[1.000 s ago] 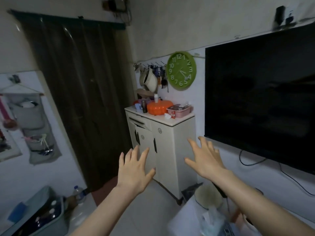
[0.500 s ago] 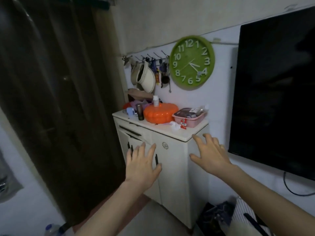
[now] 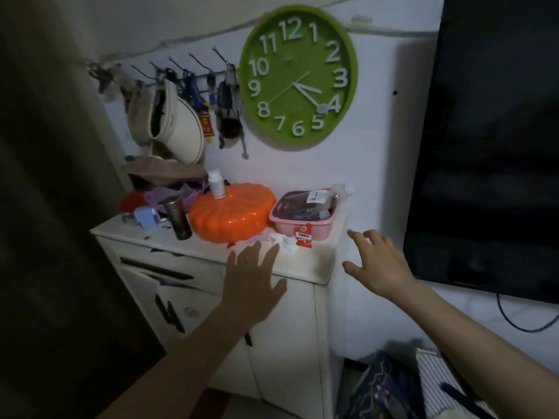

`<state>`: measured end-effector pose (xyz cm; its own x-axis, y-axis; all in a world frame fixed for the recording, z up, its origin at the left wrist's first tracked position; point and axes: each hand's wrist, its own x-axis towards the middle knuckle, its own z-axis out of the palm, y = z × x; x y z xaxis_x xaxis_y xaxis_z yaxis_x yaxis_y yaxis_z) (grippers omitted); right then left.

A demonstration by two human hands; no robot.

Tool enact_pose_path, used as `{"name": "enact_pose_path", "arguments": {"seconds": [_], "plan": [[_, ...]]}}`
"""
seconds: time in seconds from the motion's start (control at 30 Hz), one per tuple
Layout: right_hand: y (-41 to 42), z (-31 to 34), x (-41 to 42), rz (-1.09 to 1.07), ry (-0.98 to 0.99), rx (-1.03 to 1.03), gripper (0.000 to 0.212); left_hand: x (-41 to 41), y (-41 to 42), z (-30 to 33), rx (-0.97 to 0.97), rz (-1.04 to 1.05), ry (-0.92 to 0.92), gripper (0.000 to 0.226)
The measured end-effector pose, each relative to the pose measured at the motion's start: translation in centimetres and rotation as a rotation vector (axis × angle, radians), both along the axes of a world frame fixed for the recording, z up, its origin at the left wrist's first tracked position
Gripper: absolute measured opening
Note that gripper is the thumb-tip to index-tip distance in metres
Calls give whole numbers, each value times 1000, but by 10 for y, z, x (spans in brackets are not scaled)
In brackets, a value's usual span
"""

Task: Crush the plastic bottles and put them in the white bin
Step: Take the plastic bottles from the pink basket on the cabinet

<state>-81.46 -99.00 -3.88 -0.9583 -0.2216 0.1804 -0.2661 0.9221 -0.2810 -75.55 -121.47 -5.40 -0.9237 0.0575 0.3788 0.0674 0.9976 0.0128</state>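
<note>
Left hand (image 3: pixel 252 285): fingers spread, empty, over cabinet (image 3: pixel 302 267) edge | Right hand (image 3: pixel 375 264): fingers apart, empty | Bottle (image 3: pixel 326 196): lying in pink basket (image 3: pixel 302 225) | White bin: not visible | Risk: reaching could knock pumpkin (image 3: pixel 231 214) or tip basket.
</note>
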Motion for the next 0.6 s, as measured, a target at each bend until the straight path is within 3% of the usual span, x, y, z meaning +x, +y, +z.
{"name": "enact_pose_path", "arguments": {"seconds": [0.33,0.6], "plan": [[-45,-26,-184,-77,8,37,56,-211,-47,-24,2,-81,-38,59],[-57,-40,-233,-44,5,13,48,-310,-56,-32,75,-315,-170,44]]}}
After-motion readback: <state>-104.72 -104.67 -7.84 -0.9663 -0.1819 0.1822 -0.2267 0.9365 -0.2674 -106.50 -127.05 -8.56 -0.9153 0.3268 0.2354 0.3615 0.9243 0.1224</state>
